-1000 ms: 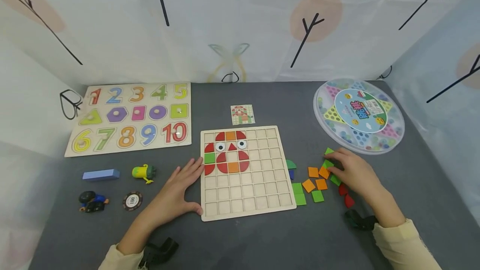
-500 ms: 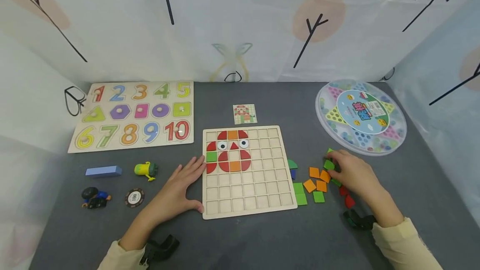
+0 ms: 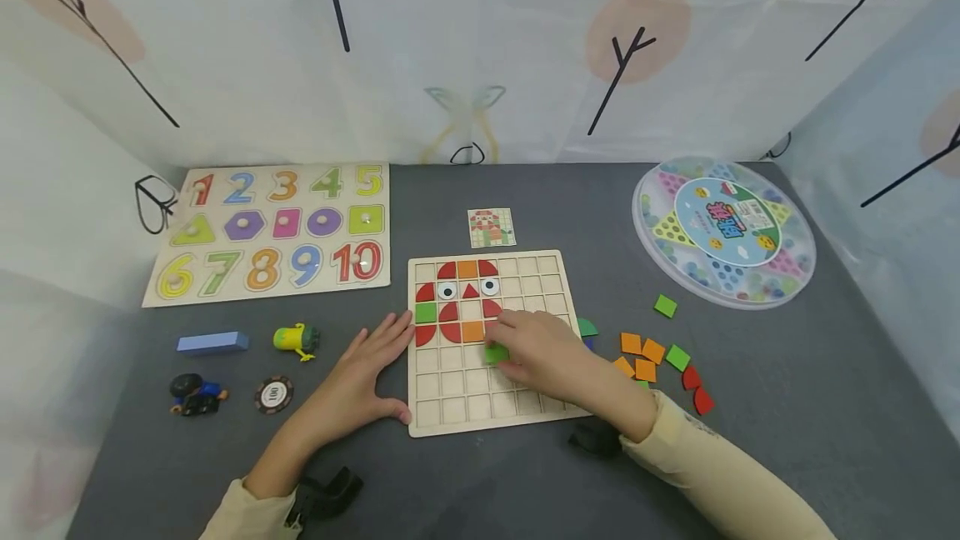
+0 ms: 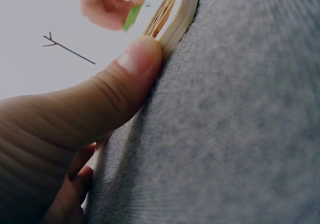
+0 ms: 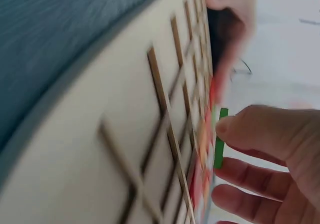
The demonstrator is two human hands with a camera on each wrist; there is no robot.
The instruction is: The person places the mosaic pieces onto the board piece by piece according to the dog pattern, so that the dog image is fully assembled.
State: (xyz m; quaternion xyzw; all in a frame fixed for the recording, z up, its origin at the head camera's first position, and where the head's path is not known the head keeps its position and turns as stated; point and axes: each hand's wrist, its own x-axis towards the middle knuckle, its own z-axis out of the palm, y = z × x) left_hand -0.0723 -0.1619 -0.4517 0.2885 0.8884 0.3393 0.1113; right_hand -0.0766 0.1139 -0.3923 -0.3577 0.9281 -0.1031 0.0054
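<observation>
My right hand (image 3: pixel 543 357) pinches a green square tile (image 5: pixel 220 139) between thumb and finger, above the middle of the wooden grid board (image 3: pixel 517 408). In the head view the green tile (image 3: pixel 495 353) shows at the fingertips, just below an orange square tile (image 3: pixel 472 331). Red curved tiles (image 3: pixel 425 334), a green square, a red triangle and two round eye tiles (image 3: pixel 447 290) fill part of the grid's upper left. My left hand (image 3: pixel 356 386) rests against the board's left edge, fingers spread and straight. The thumb (image 4: pixel 135 61) touches the board's side in the left wrist view.
Loose orange tiles (image 3: pixel 631 343), green tiles (image 3: pixel 665 306) and red tiles (image 3: pixel 702 400) lie right of the board. Behind it is a small pattern card (image 3: pixel 491 227). A number puzzle (image 3: pixel 273 227), blue block (image 3: pixel 212 343), toy figures and chip (image 3: pixel 273 394) sit left; a round game box (image 3: pixel 723 232) stands right.
My right hand has picked up a green tile from the loose pieces and carried it left over the board. The left hand stays at the board's left edge.
</observation>
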